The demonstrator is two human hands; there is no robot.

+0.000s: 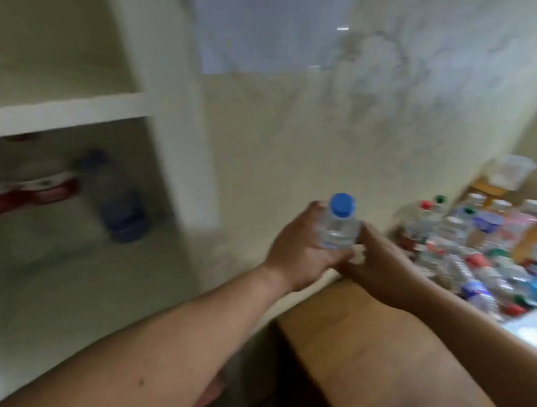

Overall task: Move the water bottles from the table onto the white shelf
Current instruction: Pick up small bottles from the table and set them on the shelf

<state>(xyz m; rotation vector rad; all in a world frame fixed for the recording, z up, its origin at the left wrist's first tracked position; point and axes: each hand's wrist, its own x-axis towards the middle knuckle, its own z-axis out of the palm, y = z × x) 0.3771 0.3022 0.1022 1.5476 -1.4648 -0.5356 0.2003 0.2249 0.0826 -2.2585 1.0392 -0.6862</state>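
Note:
A small clear water bottle with a blue cap is held upright between both hands, above the left end of the wooden table. My left hand wraps its left side and my right hand presses its right side and base. Many more bottles with red, green, blue and white caps crowd the table at the right. The white shelf is at the left; on its lower level stand a blue-tinted bottle and red-labelled bottles, all blurred.
A cream wall runs behind the table, with a pale panel higher up. The shelf's white upright post stands between the shelf bay and the table. A clear plastic container sits at the table's far end.

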